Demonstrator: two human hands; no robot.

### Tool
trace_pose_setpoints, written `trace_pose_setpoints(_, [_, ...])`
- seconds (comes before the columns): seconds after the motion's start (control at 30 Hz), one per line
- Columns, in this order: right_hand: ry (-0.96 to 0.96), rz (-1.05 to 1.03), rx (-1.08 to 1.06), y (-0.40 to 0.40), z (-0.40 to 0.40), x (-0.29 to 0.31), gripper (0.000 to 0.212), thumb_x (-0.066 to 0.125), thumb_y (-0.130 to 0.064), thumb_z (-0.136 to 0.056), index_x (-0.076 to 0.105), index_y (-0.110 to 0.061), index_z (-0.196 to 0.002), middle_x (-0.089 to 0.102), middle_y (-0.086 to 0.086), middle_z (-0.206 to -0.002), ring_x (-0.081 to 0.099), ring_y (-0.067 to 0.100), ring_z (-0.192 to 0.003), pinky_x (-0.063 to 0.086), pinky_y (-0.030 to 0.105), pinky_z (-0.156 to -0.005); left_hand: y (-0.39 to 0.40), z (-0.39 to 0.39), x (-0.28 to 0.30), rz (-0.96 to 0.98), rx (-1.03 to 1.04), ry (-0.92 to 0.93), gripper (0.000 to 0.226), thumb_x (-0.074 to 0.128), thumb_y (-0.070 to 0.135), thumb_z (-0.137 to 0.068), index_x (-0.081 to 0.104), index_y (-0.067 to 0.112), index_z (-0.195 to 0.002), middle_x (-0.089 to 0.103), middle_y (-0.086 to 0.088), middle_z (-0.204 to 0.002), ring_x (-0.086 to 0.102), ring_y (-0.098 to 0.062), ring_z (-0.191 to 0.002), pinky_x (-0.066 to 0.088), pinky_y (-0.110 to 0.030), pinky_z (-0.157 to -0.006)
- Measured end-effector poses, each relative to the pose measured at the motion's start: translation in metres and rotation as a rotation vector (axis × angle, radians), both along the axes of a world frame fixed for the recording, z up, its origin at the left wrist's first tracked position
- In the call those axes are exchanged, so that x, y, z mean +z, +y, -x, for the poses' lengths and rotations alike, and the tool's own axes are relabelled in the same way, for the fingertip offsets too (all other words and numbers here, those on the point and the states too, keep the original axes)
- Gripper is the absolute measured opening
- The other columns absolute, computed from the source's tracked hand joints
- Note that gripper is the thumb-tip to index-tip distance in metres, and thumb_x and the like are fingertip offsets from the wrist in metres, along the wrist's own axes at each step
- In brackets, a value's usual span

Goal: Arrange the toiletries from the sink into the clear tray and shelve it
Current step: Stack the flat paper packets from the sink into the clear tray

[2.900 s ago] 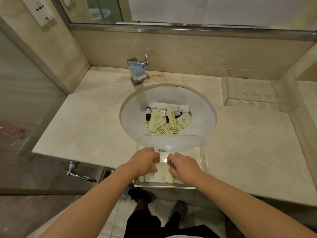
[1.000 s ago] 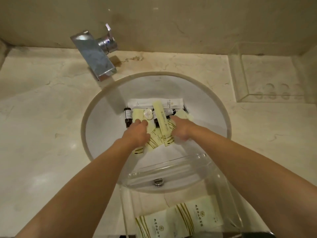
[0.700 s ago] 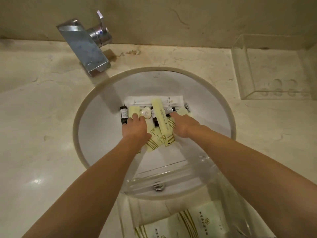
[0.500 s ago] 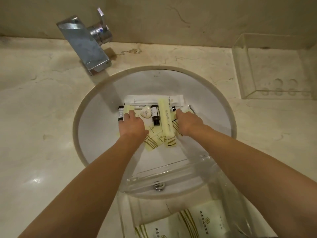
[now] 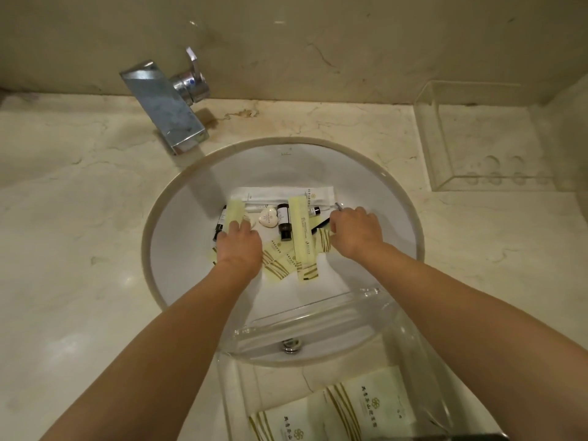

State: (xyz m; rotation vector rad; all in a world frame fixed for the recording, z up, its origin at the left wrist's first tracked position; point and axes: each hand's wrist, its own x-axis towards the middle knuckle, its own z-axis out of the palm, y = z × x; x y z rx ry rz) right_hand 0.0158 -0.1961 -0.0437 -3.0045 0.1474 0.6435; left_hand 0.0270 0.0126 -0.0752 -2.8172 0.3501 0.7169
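Observation:
The white sink (image 5: 178,249) holds a pile of toiletries: a long white packet (image 5: 286,194), a long pale yellow box (image 5: 302,237), a dark bottle (image 5: 283,221), a white heart-shaped soap (image 5: 267,218) and several yellow sachets (image 5: 280,262). My left hand (image 5: 238,246) grips a short pale yellow box (image 5: 234,211) at the pile's left, over another dark bottle. My right hand (image 5: 354,232) has its fingers curled down on a striped yellow sachet (image 5: 324,243) at the pile's right. The clear tray (image 5: 318,316) overhangs the sink's near rim and holds two pale packets (image 5: 366,409).
A chrome tap (image 5: 165,106) juts over the sink's back left. A second clear holder (image 5: 477,138) stands on the marble counter (image 5: 70,249) at the back right, against the wall. The drain (image 5: 291,345) shows through the tray's far wall.
Both hands left the tray and reached into the sink's pile. Over the last half second the left hand closed on the short yellow box; the right hand settled on the right sachet.

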Motion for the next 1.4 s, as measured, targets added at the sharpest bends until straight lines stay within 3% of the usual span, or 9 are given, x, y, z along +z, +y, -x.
trace_pose_setpoints(0.27, [0.152, -0.157, -0.134, -0.002, 0.014, 0.006, 0.014, 0.048, -0.020, -0.094, 0.052, -0.015, -0.105, 0.062, 0.005, -0.097, 0.054, 0.025, -0.084, 0.041, 0.034, -0.081, 0.002, 0.002, -0.004, -0.065, -0.015, -0.038, 0.035, 0.057, 0.020, -0.087, 0.056, 0.016, -0.122, 0.056, -0.006, -0.123, 0.044, -0.026, -0.120, 0.038, -0.038, -0.096])
trace_pose_setpoints(0.47, [0.132, -0.286, -0.242, -0.007, 0.010, 0.009, 0.007, 0.051, -0.020, -0.090, 0.045, -0.020, -0.086, 0.055, 0.001, -0.085, 0.053, 0.023, -0.077, 0.038, 0.030, -0.058, 0.003, 0.008, -0.001, -0.006, -0.054, -0.081, 0.027, 0.049, 0.007, -0.085, 0.059, 0.013, -0.111, 0.064, -0.007, -0.110, 0.051, -0.026, -0.108, 0.039, -0.035, -0.089])
trace_pose_setpoints(0.57, [0.107, -0.365, -0.290, -0.008, 0.010, 0.014, 0.018, 0.052, -0.019, -0.088, 0.040, -0.024, -0.076, 0.052, -0.002, -0.078, 0.051, 0.022, -0.073, 0.037, 0.031, -0.057, 0.005, 0.009, 0.006, 0.106, 0.040, -0.118, 0.027, 0.048, 0.013, -0.088, 0.053, 0.008, -0.114, 0.065, -0.011, -0.103, 0.053, -0.028, -0.096, 0.038, -0.035, -0.079])
trace_pose_setpoints(0.67, [0.062, -0.418, -0.319, -0.008, 0.012, 0.022, 0.008, 0.051, -0.019, -0.088, 0.044, -0.023, -0.086, 0.057, 0.000, -0.084, 0.054, 0.023, -0.074, 0.041, 0.033, -0.062, 0.003, 0.008, 0.019, 0.308, 0.195, -0.126, 0.025, 0.040, 0.019, -0.093, 0.046, 0.006, -0.113, 0.063, -0.016, -0.098, 0.050, -0.031, -0.081, 0.035, -0.036, -0.071])
trace_pose_setpoints(0.8, [-0.014, -0.447, -0.304, -0.007, 0.015, 0.041, 0.011, 0.049, -0.023, -0.091, 0.050, -0.025, -0.101, 0.062, 0.000, -0.101, 0.061, 0.024, -0.088, 0.051, 0.036, -0.073, 0.002, 0.000, 0.037, 0.592, 0.427, -0.088, 0.020, 0.033, 0.020, -0.096, 0.047, 0.010, -0.105, 0.063, -0.017, -0.095, 0.057, -0.037, -0.084, 0.039, -0.034, -0.065])
trace_pose_setpoints(0.97, [-0.093, -0.551, -0.252, -0.008, 0.018, 0.075, 0.025, 0.053, -0.023, -0.091, 0.055, -0.019, -0.116, 0.062, 0.004, -0.111, 0.061, 0.026, -0.094, 0.053, 0.039, -0.079, -0.004, -0.002, 0.090, 0.893, 0.568, 0.018, 0.013, 0.041, 0.018, -0.097, 0.052, 0.012, -0.094, 0.059, -0.004, -0.076, 0.055, -0.022, -0.068, 0.040, -0.028, -0.057])
trace_pose_setpoints(1.07, [-0.090, -0.656, -0.206, -0.009, 0.023, 0.098, 0.024, 0.060, -0.016, -0.086, 0.058, -0.019, -0.110, 0.066, 0.005, -0.108, 0.064, 0.025, -0.096, 0.055, 0.041, -0.082, -0.005, 0.002, 0.122, 0.973, 0.600, 0.014, 0.013, 0.044, 0.016, -0.096, 0.055, 0.012, -0.089, 0.055, 0.000, -0.071, 0.051, -0.018, -0.066, 0.038, -0.025, -0.056])
trace_pose_setpoints(1.23, [-0.151, -0.724, -0.149, -0.012, 0.036, 0.132, 0.019, 0.066, -0.011, -0.082, 0.063, -0.019, -0.100, 0.069, 0.002, -0.102, 0.065, 0.019, -0.092, 0.053, 0.031, -0.075, 0.000, 0.018, 0.162, 1.040, 0.630, 0.051, 0.017, 0.047, 0.014, -0.095, 0.058, 0.016, -0.083, 0.060, -0.005, -0.081, 0.056, -0.022, -0.078, 0.048, -0.034, -0.073])
trace_pose_setpoints(1.4, [-0.184, -0.774, -0.075, -0.007, 0.060, 0.154, 0.007, 0.064, -0.015, -0.085, 0.067, -0.015, -0.092, 0.066, 0.000, -0.083, 0.058, 0.015, -0.074, 0.045, 0.028, -0.064, 0.004, 0.054, 0.190, 1.038, 0.587, 0.036, 0.014, 0.052, 0.015, -0.095, 0.065, 0.011, -0.091, 0.062, -0.005, -0.082, 0.057, -0.020, -0.075, 0.049, -0.031, -0.067])
